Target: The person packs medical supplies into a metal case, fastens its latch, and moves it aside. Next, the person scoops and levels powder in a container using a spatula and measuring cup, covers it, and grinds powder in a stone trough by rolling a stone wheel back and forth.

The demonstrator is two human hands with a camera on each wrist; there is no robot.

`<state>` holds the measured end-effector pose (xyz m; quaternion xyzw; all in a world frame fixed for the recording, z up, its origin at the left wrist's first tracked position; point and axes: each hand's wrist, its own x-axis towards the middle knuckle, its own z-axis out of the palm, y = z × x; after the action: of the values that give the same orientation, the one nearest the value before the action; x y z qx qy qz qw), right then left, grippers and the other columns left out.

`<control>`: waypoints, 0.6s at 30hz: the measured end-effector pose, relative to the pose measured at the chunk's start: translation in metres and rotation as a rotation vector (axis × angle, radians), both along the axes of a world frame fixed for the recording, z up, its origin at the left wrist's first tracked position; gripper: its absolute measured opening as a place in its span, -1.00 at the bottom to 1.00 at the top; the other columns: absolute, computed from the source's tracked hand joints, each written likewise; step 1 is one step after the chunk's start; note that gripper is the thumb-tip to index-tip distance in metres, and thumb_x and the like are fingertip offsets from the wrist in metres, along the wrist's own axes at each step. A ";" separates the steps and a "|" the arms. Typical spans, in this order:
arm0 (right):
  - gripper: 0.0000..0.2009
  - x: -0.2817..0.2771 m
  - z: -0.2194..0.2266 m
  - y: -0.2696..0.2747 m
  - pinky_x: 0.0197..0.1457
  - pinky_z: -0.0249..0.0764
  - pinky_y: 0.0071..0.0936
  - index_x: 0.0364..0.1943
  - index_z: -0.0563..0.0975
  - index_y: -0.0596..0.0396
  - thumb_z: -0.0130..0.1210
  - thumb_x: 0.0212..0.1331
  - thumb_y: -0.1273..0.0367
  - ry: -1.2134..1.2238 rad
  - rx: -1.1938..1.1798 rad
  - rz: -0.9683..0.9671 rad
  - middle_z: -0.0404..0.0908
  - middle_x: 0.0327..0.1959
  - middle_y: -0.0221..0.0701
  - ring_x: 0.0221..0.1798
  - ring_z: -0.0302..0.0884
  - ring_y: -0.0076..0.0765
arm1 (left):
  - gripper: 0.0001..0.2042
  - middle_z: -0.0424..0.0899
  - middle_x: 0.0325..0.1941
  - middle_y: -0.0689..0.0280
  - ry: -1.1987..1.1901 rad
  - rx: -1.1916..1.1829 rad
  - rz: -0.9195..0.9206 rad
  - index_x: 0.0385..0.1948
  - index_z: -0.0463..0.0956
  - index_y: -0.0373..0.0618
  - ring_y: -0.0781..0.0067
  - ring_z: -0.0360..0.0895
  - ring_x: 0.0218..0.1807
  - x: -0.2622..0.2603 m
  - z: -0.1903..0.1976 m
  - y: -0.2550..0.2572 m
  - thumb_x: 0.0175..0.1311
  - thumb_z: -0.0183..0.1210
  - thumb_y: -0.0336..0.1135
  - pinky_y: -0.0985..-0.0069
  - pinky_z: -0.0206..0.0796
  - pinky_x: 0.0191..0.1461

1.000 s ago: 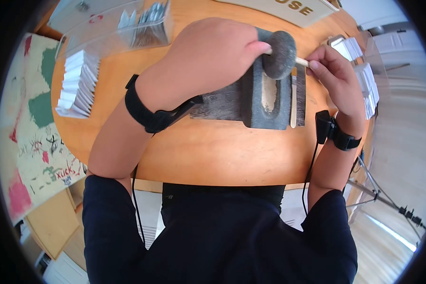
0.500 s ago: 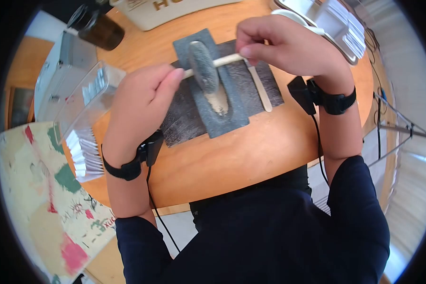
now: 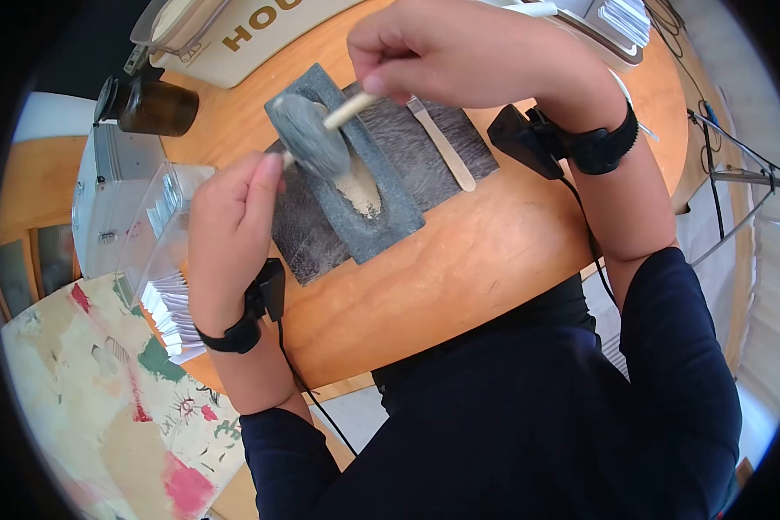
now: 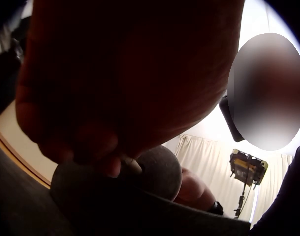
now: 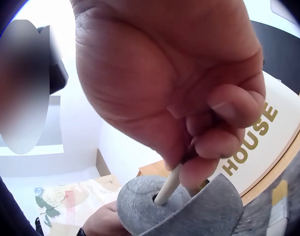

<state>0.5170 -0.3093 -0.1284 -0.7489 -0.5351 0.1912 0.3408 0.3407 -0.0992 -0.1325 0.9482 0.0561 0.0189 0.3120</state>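
A grey stone wheel [image 3: 312, 136] on a pale wooden axle [image 3: 345, 107] is held over a long grey stone trough [image 3: 347, 165] with tan powder [image 3: 358, 191] in its groove. My right hand [image 3: 459, 54] pinches one end of the axle; in the right wrist view the fingers [image 5: 214, 137] curl round the axle [image 5: 168, 185] where it enters the wheel [image 5: 145, 204]. My left hand [image 3: 230, 221] pinches the other end of the axle with its fingertips. The left wrist view shows the left hand [image 4: 125, 78] close above the wheel [image 4: 155, 169].
The trough lies on a dark mat [image 3: 308, 238] on a round wooden table [image 3: 459, 260]. A flat wooden spatula [image 3: 442, 145] lies on the mat. A brown jar [image 3: 147, 106], a clear box of white packets [image 3: 166, 277], a "HOUSE" sign [image 3: 260, 35] and a tray [image 3: 607, 26] ring the table.
The view has swung round. Both hands have kept hold of the axle, and the wheel has moved toward the trough's far end.
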 end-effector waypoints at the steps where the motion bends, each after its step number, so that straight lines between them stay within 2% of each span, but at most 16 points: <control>1: -0.89 -0.001 -0.003 0.004 -0.34 0.43 -0.42 -0.37 0.60 0.15 0.08 0.19 0.41 -0.023 0.037 -0.072 0.57 -0.58 -0.39 -0.48 0.52 -0.40 | -0.69 0.44 -0.60 0.18 -0.068 0.013 0.063 -0.48 0.48 -0.26 0.30 0.37 -0.51 0.002 -0.007 0.000 0.45 0.02 -0.24 0.43 0.21 -0.38; 3: -0.88 -0.001 -0.002 0.003 -0.35 0.43 -0.41 -0.38 0.60 0.15 0.08 0.19 0.41 -0.046 0.076 -0.150 0.56 -0.59 -0.39 -0.48 0.51 -0.40 | -0.69 0.45 -0.60 0.20 -0.136 0.028 0.121 -0.48 0.48 -0.26 0.34 0.37 -0.51 0.002 -0.007 0.001 0.45 0.02 -0.24 0.45 0.21 -0.38; 5: -0.87 0.001 0.004 -0.002 -0.35 0.42 -0.40 -0.39 0.61 0.16 0.08 0.20 0.40 -0.009 -0.042 0.050 0.55 -0.59 -0.39 -0.49 0.50 -0.38 | -0.69 0.44 -0.60 0.24 0.061 -0.095 -0.016 -0.48 0.48 -0.25 0.43 0.36 -0.50 -0.005 0.004 0.005 0.46 0.01 -0.24 0.48 0.20 -0.37; 8: -0.86 -0.004 0.004 -0.002 -0.35 0.42 -0.39 -0.38 0.61 0.16 0.08 0.20 0.39 -0.068 -0.034 -0.030 0.55 -0.60 -0.39 -0.50 0.50 -0.38 | -0.69 0.41 -0.60 0.28 -0.024 -0.028 0.045 -0.48 0.48 -0.25 0.48 0.33 -0.50 -0.004 0.001 0.000 0.46 0.01 -0.24 0.50 0.19 -0.37; 12: -0.86 -0.001 0.000 -0.002 -0.35 0.42 -0.39 -0.37 0.61 0.15 0.09 0.18 0.39 -0.091 0.064 -0.038 0.54 -0.60 -0.38 -0.49 0.48 -0.38 | -0.70 0.41 -0.60 0.29 0.034 -0.082 0.027 -0.48 0.48 -0.24 0.48 0.31 -0.50 -0.003 0.004 0.004 0.46 0.01 -0.25 0.49 0.18 -0.38; 14: -0.87 -0.005 0.007 -0.005 -0.33 0.42 -0.38 -0.35 0.61 0.15 0.07 0.19 0.40 -0.044 -0.077 0.026 0.55 -0.57 -0.37 -0.48 0.47 -0.36 | -0.71 0.40 -0.60 0.29 -0.014 -0.024 0.044 -0.48 0.48 -0.24 0.47 0.30 -0.51 -0.005 0.004 0.002 0.45 0.03 -0.25 0.49 0.18 -0.38; 15: -0.87 -0.004 0.006 -0.005 -0.33 0.42 -0.38 -0.35 0.61 0.15 0.07 0.19 0.40 -0.046 -0.075 0.025 0.55 -0.57 -0.37 -0.48 0.47 -0.36 | -0.71 0.40 -0.60 0.29 -0.016 -0.023 0.043 -0.48 0.48 -0.24 0.47 0.30 -0.51 -0.005 0.003 0.003 0.45 0.03 -0.25 0.49 0.18 -0.38; 17: -0.89 -0.001 0.004 -0.002 -0.36 0.36 -0.50 -0.40 0.47 0.16 0.08 0.28 0.44 -0.041 -0.032 0.012 0.50 -0.57 -0.46 -0.47 0.42 -0.52 | -0.70 0.41 -0.60 0.26 0.026 0.000 0.037 -0.49 0.48 -0.24 0.42 0.34 -0.51 -0.003 0.004 0.004 0.44 0.05 -0.25 0.47 0.20 -0.38; 18: -0.89 -0.001 0.006 -0.004 -0.36 0.36 -0.50 -0.40 0.47 0.16 0.08 0.28 0.44 -0.047 -0.030 0.009 0.50 -0.57 -0.46 -0.47 0.42 -0.52 | -0.70 0.41 -0.60 0.26 0.020 0.003 0.035 -0.49 0.48 -0.24 0.42 0.34 -0.51 -0.003 0.006 0.004 0.44 0.05 -0.25 0.47 0.20 -0.38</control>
<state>0.5164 -0.3129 -0.1225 -0.7558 -0.5434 0.1830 0.3161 0.3373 -0.0953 -0.1263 0.9477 0.0755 0.0150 0.3098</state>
